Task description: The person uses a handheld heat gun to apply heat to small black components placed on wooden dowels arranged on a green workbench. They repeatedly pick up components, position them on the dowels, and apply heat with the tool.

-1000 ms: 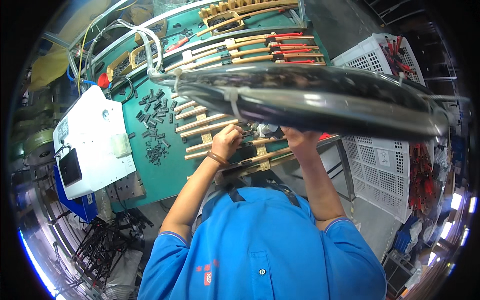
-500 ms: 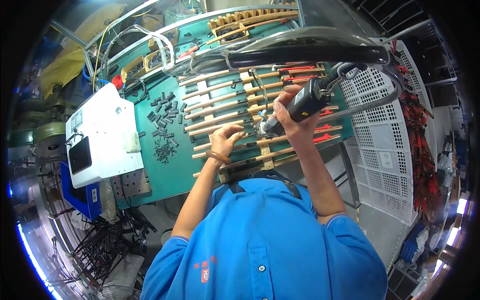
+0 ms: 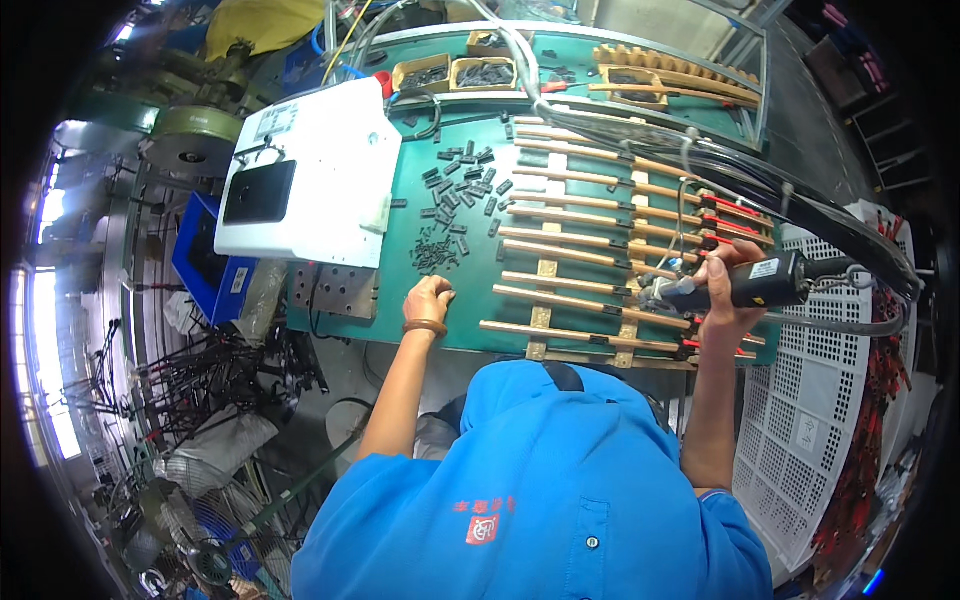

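A white machine point(image 3: 300, 215) fills the left side of the desk point(image 3: 470, 318), with a blue bin point(image 3: 222, 296) just left of it. To its right, black blocks point(image 3: 445, 213) lie scattered, and a pile of small dark pieces point(image 3: 434, 252) sits on their near side. Copper-coloured rods point(image 3: 560, 334) lie side by side across the middle and right, many with red parts at their right ends. A thick cable bundle point(image 3: 770, 190) crosses above the far right of the rods and hides parts of them. A white perforated crate point(image 3: 800, 350) stands beyond the desk's right side.

The right hand point(image 3: 733, 300) grips a black power tool point(image 3: 770, 282), fingers wrapped around its body; the tool lies roughly level over the right part of the near rods, its metal head pointing left. The left hand point(image 3: 425, 303) is near the desk's near edge, just nearer than the dark pile, fingers bent and drawn narrow; whether they pinch anything I cannot tell. Both forearms reach up from the near side
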Demonstrator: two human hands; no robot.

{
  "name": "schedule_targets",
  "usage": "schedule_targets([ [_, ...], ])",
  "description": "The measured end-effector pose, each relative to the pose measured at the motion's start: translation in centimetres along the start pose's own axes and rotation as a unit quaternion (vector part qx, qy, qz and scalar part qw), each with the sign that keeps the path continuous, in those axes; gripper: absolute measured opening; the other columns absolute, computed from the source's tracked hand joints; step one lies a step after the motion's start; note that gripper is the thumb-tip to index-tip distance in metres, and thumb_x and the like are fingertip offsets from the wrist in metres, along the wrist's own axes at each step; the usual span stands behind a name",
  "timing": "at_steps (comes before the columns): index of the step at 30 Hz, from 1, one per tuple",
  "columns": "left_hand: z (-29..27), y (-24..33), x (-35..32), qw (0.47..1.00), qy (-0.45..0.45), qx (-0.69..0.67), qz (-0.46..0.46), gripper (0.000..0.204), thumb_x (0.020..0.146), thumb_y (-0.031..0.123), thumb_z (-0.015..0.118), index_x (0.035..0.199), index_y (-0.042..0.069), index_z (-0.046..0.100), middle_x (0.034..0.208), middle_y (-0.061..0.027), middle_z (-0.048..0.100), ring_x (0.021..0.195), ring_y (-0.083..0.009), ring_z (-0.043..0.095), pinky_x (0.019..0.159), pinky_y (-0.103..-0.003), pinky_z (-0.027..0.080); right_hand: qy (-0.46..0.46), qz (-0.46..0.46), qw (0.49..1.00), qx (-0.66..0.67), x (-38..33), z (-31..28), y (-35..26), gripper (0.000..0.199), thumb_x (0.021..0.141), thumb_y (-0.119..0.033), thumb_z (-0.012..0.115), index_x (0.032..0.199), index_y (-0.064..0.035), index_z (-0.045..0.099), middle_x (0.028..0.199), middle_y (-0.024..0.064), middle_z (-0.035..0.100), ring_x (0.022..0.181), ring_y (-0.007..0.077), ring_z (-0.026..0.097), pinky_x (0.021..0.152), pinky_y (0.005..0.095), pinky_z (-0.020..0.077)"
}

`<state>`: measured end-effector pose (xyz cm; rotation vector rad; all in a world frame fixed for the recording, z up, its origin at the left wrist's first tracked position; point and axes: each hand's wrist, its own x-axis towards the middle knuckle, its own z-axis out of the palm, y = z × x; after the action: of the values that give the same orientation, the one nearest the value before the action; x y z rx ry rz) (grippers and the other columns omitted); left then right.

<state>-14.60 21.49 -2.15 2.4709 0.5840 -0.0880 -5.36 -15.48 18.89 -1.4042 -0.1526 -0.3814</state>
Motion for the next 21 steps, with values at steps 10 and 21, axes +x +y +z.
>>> schedule_targets([
  [10,-0.9,1.2,5.0,0.95,0.108,0.054,0.287,0.015,0.074,0.005,0.061,0.083,0.014,0.068,0.089,-0.0021,0.062,0.084,-0.0226,0.061,0.068,-0.036,0.051,-0.006,-0.007,1.0,-0.02,-0.1,0.2,0.1,0.032,0.083,0.003,0.061,0.113,-0.0008,0.052,0.085,0.0072,0.057,0.068,0.0116,0.056,0.064,0.0254,0.0502],
  [21,-2.2,0.1,8.4,0.956,0.019,-0.056,0.288,0.009,0.075,0.007,0.07,0.082,0.012,0.067,0.091,-0.0024,0.064,0.08,-0.0204,0.063,0.067,-0.029,0.052,0.01,-0.016,0.999,-0.028,-1.3,-0.2,-0.6,0.028,0.084,0.005,0.059,0.111,-0.0005,0.054,0.086,0.0064,0.057,0.068,0.0116,0.057,0.065,0.0252,0.0511],
])
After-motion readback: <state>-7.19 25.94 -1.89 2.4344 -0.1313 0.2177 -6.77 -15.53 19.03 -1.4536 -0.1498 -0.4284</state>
